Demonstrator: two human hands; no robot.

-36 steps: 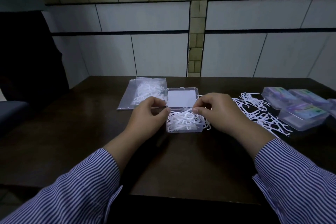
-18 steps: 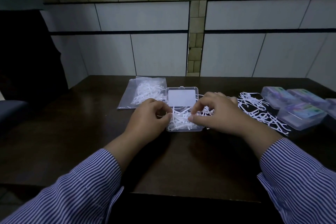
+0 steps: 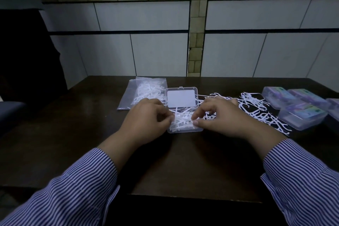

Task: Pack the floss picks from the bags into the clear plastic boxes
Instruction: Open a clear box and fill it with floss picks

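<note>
An open clear plastic box (image 3: 184,130) sits mid-table, its lid (image 3: 181,98) laid back with a white label inside. White floss picks (image 3: 182,121) fill the box. My left hand (image 3: 148,117) is at the box's left side, its curled fingers in the picks. My right hand (image 3: 220,115) is at the right side, fingers bent down onto the picks and thumb at the box's front corner. A clear bag of floss picks (image 3: 145,90) lies behind my left hand. Loose floss picks (image 3: 256,106) are scattered to the right.
Several closed, labelled plastic boxes (image 3: 300,113) are grouped at the table's right edge. A tiled wall stands just behind the dark wooden table (image 3: 73,134). The table's front edge is close to my sleeves.
Both hands have come lower onto the picks in the box and closer together. The box and the bag have not moved.
</note>
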